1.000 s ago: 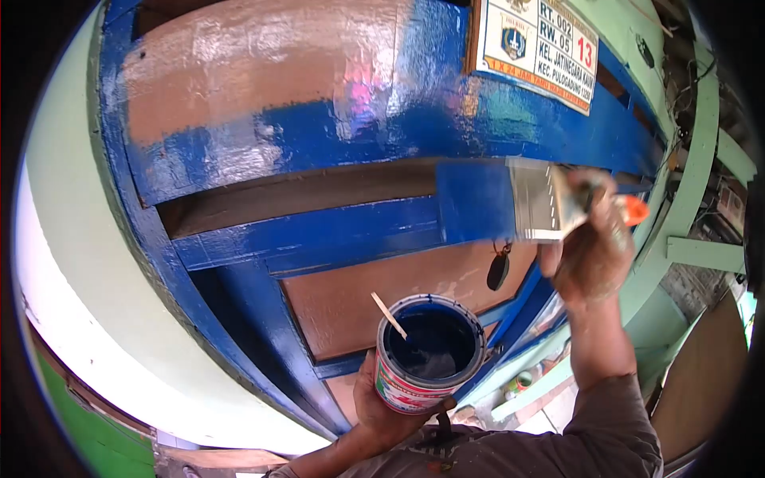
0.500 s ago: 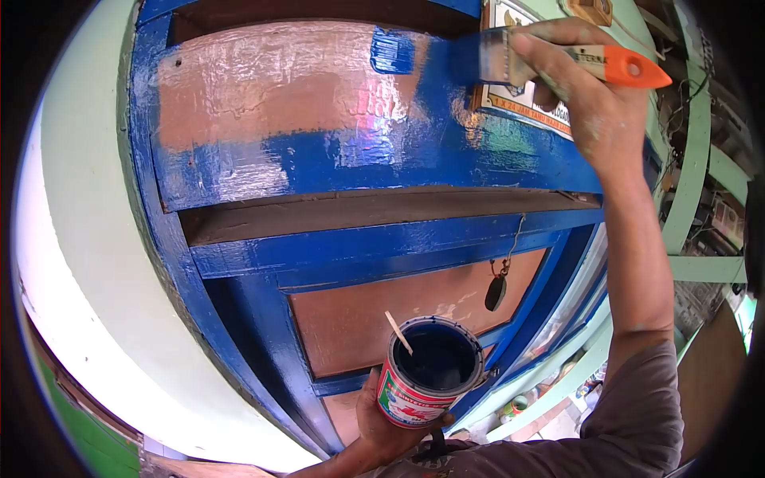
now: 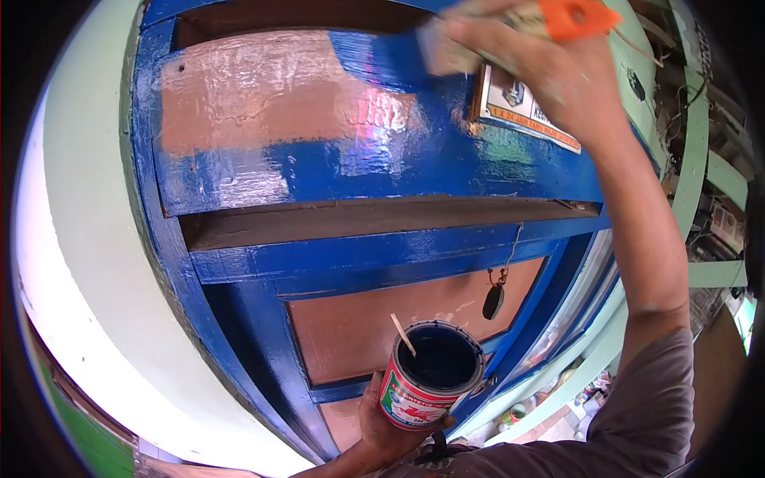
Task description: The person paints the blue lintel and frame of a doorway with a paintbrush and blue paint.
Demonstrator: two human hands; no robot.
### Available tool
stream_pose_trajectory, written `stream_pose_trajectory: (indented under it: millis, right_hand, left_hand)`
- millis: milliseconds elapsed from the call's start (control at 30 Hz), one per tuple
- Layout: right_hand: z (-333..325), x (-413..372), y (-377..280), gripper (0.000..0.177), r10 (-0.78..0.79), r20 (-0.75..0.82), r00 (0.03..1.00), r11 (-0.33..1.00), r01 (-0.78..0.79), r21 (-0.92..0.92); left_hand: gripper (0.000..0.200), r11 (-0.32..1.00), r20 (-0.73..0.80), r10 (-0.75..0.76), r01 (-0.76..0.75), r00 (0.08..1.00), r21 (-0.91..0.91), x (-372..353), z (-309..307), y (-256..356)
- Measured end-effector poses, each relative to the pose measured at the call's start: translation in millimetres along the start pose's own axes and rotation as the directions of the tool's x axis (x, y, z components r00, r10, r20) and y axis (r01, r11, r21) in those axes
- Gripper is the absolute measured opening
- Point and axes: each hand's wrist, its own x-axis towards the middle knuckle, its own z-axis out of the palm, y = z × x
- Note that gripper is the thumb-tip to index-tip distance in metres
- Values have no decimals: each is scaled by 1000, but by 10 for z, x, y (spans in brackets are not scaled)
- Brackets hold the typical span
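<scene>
My right hand (image 3: pixel 550 72) grips a paintbrush (image 3: pixel 578 17) with an orange-tipped handle, slightly blurred by motion. Its bristles lie against the upper part of a wooden panel (image 3: pixel 247 95), at the end of a fresh blue stroke. The panel is bare pinkish-brown at upper left and wet, glossy blue below and to the right. Low in the view, my left hand (image 3: pixel 382 426) holds a paint can (image 3: pixel 418 404) from its left side and underneath. Dark blue paint fills part of the can, and a thin wooden stick (image 3: pixel 402 333) leans out over its rim.
A framed sign (image 3: pixel 530 115) sits on the panel's right, close to the brush. Below are a blue door frame (image 3: pixel 319 255) with a brown inset (image 3: pixel 382 331) and a dark pendant (image 3: pixel 493 301) on a string. A pale green wall (image 3: pixel 88 175) borders the left.
My right hand has moved the brush left, and the blue patch on the panel's top has widened leftward. The can in my left hand stays nearly in place.
</scene>
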Motion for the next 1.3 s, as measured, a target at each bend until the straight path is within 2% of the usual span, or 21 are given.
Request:
stream_pose_trajectory:
  millis: [33,100,200,300,400,433,500,533,633,667,700,800,833,900,967,1000,1033,1100,1133,1200,1300]
  right_hand:
    - [-79,-44,-1,8,17,4,1000,997,-17,-71]
    - [-46,-5,49,7,-66,39,997,998,65,20]
    - [82,84,-23,7,-177,135,975,982,165,96]
    - [413,366,-487,9,-248,248,937,969,245,44]
    - [631,529,-633,11,-366,159,917,930,364,41]
    - [659,524,-598,11,-441,115,890,897,434,78]
    - [611,552,-421,12,-429,139,893,902,414,119]
    - [587,567,-331,12,-422,152,894,904,404,139]
    - [146,372,-358,12,-117,185,976,966,155,-209]
    - [17,285,-383,12,-52,161,986,942,102,-320]
    - [-10,238,-260,11,-127,145,981,929,169,-329]
    - [69,345,-392,9,-113,231,966,982,144,-122]
    - [176,435,-584,10,-79,288,954,996,87,-16]
    - [433,547,-785,14,-190,330,925,981,195,18]
    - [768,760,-817,20,-595,217,774,740,633,-226]
    - [985,1032,-662,22,-812,167,559,457,788,-412]
    - [1095,1174,-576,23,-943,179,279,127,802,-583]
    - [999,864,-684,22,-734,79,674,650,732,-206]
    - [942,716,-690,20,-623,83,778,760,627,-171]
    - [712,552,-627,15,-398,116,910,895,413,-168]
    - [361,549,-682,12,-86,206,975,961,135,-239]
  left_hand:
    - [84,999,16,3,-3,1000,-44,17,6,3]
    - [75,929,116,-62,100,991,-355,86,-169,-44]
    - [77,933,82,-84,107,993,-344,101,-227,-70]
    - [78,944,92,-67,93,993,-315,126,-258,-106]
    - [77,997,-16,-15,14,1000,-70,162,-244,-125]
    - [78,993,-2,-26,26,1000,-114,173,-252,-132]
    - [79,979,30,-52,57,998,-197,195,-291,-134]
    - [78,999,13,4,-3,1000,-45,199,-314,-149]
    - [74,966,-2,114,-110,993,232,173,-296,-150]
    - [72,973,-12,111,-106,994,205,123,-187,-101]
    - [71,979,-25,109,-103,994,178,98,-124,-70]
    - [67,990,11,102,-102,995,100,65,-151,-45]
    - [67,996,44,79,-77,996,-43,61,-176,-45]
    - [67,947,120,55,-14,991,-321,71,-216,-64]
    - [64,962,18,44,-37,999,-271,79,-151,-50]
    - [62,969,-33,36,-43,999,-244,85,-126,-47]
    - [66,981,-31,28,-34,999,-193,100,-142,-62]
    - [75,996,-33,19,-21,999,-91,133,-206,-85]
    - [76,992,-34,5,-9,999,-125,139,-222,-83]
    - [78,981,-29,-24,18,999,-194,142,-243,-75]
    - [60,984,-15,24,-26,1000,-175,103,-245,-61]
